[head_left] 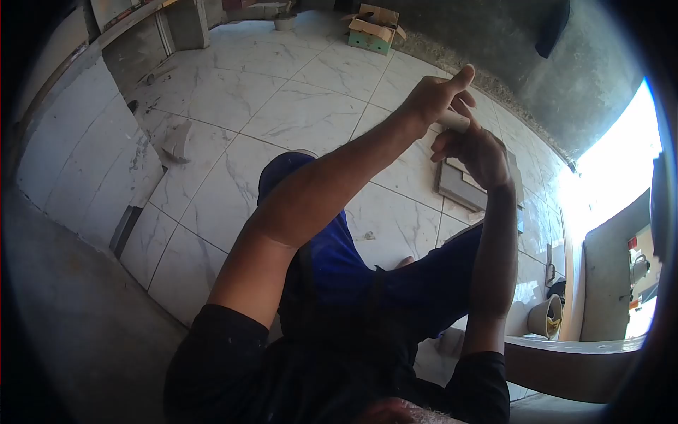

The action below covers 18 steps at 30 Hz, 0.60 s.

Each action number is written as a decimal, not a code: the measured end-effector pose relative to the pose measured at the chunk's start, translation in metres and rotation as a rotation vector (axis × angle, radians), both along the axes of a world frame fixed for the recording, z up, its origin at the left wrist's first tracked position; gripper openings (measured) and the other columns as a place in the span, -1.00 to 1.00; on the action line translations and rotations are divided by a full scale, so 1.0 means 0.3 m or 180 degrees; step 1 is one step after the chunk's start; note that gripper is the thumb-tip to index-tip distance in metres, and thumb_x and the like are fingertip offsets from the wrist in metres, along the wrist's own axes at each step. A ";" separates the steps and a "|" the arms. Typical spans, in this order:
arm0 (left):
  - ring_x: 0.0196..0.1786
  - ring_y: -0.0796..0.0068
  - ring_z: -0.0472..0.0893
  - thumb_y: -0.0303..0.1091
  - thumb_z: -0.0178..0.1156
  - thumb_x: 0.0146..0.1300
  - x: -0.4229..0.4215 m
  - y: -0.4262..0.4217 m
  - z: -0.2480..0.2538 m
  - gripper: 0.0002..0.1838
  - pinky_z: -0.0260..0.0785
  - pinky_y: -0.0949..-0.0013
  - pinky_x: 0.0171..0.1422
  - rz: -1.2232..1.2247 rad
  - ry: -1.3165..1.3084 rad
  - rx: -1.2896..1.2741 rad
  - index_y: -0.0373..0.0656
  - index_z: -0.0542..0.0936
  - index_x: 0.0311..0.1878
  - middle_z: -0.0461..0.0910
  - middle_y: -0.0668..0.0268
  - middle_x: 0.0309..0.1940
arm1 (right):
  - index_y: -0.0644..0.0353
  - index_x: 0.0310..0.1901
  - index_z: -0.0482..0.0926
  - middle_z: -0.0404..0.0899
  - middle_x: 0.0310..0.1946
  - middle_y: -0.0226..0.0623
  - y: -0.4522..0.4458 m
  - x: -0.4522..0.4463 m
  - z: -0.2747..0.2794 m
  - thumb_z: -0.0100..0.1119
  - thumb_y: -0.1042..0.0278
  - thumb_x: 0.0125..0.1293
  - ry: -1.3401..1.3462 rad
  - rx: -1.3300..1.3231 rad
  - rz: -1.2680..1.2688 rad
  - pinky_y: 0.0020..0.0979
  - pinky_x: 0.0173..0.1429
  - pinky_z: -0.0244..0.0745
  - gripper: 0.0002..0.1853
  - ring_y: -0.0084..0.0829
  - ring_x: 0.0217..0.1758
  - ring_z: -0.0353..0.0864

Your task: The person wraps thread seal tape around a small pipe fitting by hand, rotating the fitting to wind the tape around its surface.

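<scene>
A short pale cylinder [453, 121] lies between my two hands, above the tiled floor. My left hand [434, 99] reaches across from the left and is closed round its near left end, thumb raised. My right hand [484, 154] is just below and to the right, fingers curled, with fingertips at the cylinder's other end. Part of the cylinder is hidden by the fingers. Beneath my right hand, grey flat pieces [459, 185] rest on the floor.
White marbled tiles [311, 106] surround my blue-clothed legs [339, 254]. An open cardboard box [371, 32] stands at the back. A broken tile piece [176, 141] lies at left. At lower right are a bucket [544, 316] and a curved table edge [572, 346].
</scene>
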<state>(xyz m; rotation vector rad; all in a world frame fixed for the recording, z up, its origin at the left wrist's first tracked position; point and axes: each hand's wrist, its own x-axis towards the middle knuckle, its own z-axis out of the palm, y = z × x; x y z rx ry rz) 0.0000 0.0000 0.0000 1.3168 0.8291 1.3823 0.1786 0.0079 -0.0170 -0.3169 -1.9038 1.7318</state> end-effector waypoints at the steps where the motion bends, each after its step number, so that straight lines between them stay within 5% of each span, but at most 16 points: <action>1: -0.30 0.36 0.69 0.38 0.07 0.29 0.002 0.002 -0.001 -0.25 0.49 0.37 -0.06 -0.0038 -0.0087 0.0001 -0.31 0.64 -0.20 0.69 0.12 -0.46 | 0.50 0.23 0.33 0.63 -0.12 0.13 0.000 -0.001 0.000 -0.28 -0.04 0.54 0.0034 -0.0025 -0.0010 -0.12 0.13 0.53 -0.37 -0.07 -0.10 0.68; 18: -0.32 0.36 0.68 0.36 0.10 0.29 -0.003 0.009 -0.018 -0.26 0.51 0.35 -0.13 0.0048 -0.0275 0.0077 -0.33 0.65 -0.20 0.68 0.12 -0.46 | 0.52 0.22 0.35 0.64 -0.10 0.12 -0.001 -0.019 0.002 -0.22 0.02 0.58 0.0003 0.0156 -0.0367 -0.30 -0.10 0.66 -0.41 -0.21 -0.18 0.73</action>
